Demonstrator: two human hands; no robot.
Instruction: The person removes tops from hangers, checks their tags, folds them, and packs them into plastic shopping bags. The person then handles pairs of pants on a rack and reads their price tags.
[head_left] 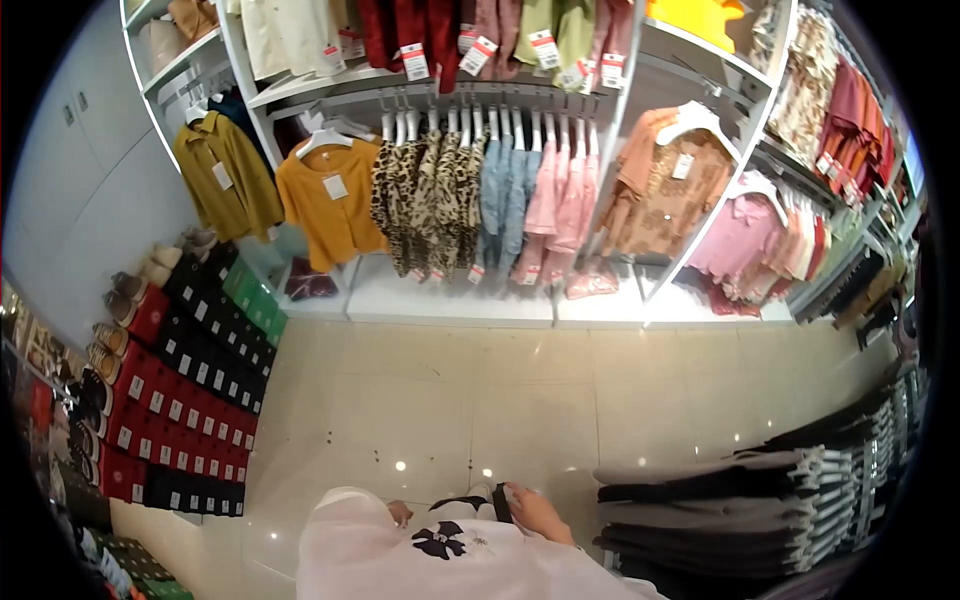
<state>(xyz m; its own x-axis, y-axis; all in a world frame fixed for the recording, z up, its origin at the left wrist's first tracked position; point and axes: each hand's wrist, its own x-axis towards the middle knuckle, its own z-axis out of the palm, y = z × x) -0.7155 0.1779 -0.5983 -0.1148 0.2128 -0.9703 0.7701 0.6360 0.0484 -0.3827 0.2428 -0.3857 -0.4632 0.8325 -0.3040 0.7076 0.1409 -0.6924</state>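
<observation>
At the bottom of the head view, in front of the pale top (350, 550) with a dark flower on it, both of my hands hang low. My right hand (537, 512) is closed at a black strap (501, 503), beside a white and black item whose kind I cannot make out. My left hand (399, 513) shows only as a few fingertips past the pale sleeve; whether it holds anything is hidden.
Stacked shoe boxes (190, 410) with shoes on top stand at the left. Ahead, a white wall shelf (450, 300) carries hanging children's clothes (430, 200). Dark trousers (700, 510) hang on a rack at the lower right. Tiled floor (430, 390) lies between.
</observation>
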